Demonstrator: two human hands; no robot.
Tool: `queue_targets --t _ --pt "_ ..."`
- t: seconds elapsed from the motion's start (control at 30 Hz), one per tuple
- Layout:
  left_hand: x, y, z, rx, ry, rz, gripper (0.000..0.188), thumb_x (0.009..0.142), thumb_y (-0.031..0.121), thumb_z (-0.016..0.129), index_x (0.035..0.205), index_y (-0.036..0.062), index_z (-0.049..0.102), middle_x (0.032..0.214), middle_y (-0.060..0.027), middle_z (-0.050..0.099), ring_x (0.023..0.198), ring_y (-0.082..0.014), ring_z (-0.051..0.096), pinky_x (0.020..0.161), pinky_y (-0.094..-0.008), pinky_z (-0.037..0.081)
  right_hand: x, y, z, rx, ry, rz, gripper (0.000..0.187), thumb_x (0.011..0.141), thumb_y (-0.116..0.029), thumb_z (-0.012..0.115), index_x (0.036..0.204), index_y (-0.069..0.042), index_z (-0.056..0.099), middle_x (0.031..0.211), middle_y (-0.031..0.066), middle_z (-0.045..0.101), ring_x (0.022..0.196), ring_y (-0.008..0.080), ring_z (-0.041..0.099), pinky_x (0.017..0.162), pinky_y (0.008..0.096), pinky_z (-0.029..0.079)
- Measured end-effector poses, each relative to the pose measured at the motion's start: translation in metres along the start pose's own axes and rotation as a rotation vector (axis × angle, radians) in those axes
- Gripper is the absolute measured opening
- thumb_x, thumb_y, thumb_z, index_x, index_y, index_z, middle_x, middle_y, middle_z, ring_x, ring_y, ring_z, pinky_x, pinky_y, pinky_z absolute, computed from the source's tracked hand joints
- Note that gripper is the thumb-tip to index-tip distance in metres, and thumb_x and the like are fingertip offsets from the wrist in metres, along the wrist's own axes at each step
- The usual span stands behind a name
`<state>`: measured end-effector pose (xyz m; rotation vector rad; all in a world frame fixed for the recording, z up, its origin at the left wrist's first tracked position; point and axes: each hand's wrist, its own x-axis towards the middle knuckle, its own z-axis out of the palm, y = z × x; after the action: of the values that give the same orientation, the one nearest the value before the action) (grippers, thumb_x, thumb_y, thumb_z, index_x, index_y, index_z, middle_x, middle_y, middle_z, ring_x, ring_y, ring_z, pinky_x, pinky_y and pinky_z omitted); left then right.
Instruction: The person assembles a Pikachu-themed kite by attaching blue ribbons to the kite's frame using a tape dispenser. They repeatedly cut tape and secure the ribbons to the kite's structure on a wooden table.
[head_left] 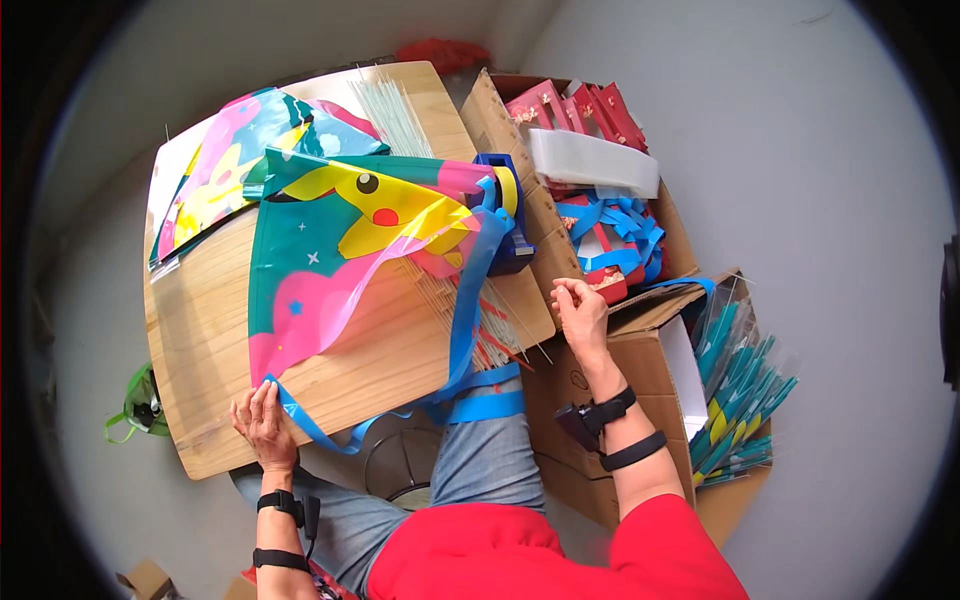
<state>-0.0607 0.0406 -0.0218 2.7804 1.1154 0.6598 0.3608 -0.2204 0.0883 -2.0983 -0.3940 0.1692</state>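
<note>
Kite sheet, shiny and thin, lies on the wooden table, and its bottom pink corner is at the fingertips of the left hand. Those fingers are bent over the corner and one end of the blue ribbon. I can't tell if they pinch or just press down. If they slip, the corner could pop up and the ribbon could slide off crooked.

The right hand is up in the air, near the big box and well apart from the sheet. Its thumb and first finger are close together. I can't tell if something tiny is between them. If it is sticky, it could grab the wrong spot and make a wrinkle.

Farther out, the ribbon hangs in a loop under the table edge, and some blue ribbon crosses the knee. A leg bump could tug it and pull the sheet along. By the sheet's right side is the blue tape holder; ribbon lies against it and could snag there. Thin sticks poke out below the sheet, and a sharp end could scratch or poke it.
</note>
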Motion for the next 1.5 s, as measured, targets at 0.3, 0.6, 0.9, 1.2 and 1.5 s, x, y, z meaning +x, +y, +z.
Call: queue_targets --t 0.3,0.6,0.9,1.2,1.5 --pt "0.003 0.0 0.0 -0.017 0.006 0.001 0.031 0.089 0.007 0.057 0.12 0.0114 0.064 0.125 -0.0017 0.062 0.12 -0.0252 0.052 0.112 -0.049 0.024 0.101 -0.007 0.041 -0.132 -0.25 0.275 0.027 0.088 -0.03 0.07 0.097 -0.004 0.07 0.073 0.0011 0.06 0.063 0.0115 0.053 0.055 0.0266 0.044" --pt "0.006 0.004 -0.004 -0.047 0.014 0.007 0.032 0.089 0.005 0.055 0.119 0.0105 0.064 0.124 -0.0032 0.062 0.119 -0.0267 0.052 0.112 -0.049 0.027 0.117 -0.012 0.027 0.041 -0.482 0.486 0.018 0.088 -0.03 0.073 0.091 -0.012 0.069 0.079 -0.0046 0.064 0.065 0.0063 0.051 0.056 0.0234 0.041" --pt "0.006 0.005 -0.003 -0.044 0.018 0.004 0.032 0.088 0.004 0.055 0.119 0.0098 0.064 0.124 -0.0036 0.062 0.12 -0.0268 0.052 0.112 -0.0485 0.027 0.12 0.003 0.029 0.153 -0.53 0.468 0.016 0.091 -0.026 0.07 0.092 -0.01 0.068 0.084 -0.0023 0.067 0.066 0.0068 0.053 0.061 0.025 0.046" --pt "0.007 0.005 -0.005 -0.049 0.012 0.01 0.033 0.087 0.003 0.055 0.119 0.0086 0.064 0.124 -0.0045 0.062 0.12 -0.0269 0.052 0.112 -0.048 0.027 0.1 0.016 0.008 0.618 -0.628 0.435 0.017 0.095 -0.026 0.064 0.102 -0.01 0.064 0.099 0.0028 0.066 0.09 0.0159 0.06 0.081 0.0399 0.048" --pt "0.007 0.006 -0.005 -0.05 0.014 0.014 0.035 0.086 0.002 0.055 0.119 0.0083 0.063 0.124 -0.0048 0.061 0.12 -0.0273 0.052 0.111 -0.0473 0.028 0.073 0.025 0.014 0.377 -0.536 0.428 0.016 0.094 -0.03 0.065 0.093 -0.015 0.066 0.092 -0.0042 0.066 0.091 0.0069 0.055 0.078 0.0352 0.038"
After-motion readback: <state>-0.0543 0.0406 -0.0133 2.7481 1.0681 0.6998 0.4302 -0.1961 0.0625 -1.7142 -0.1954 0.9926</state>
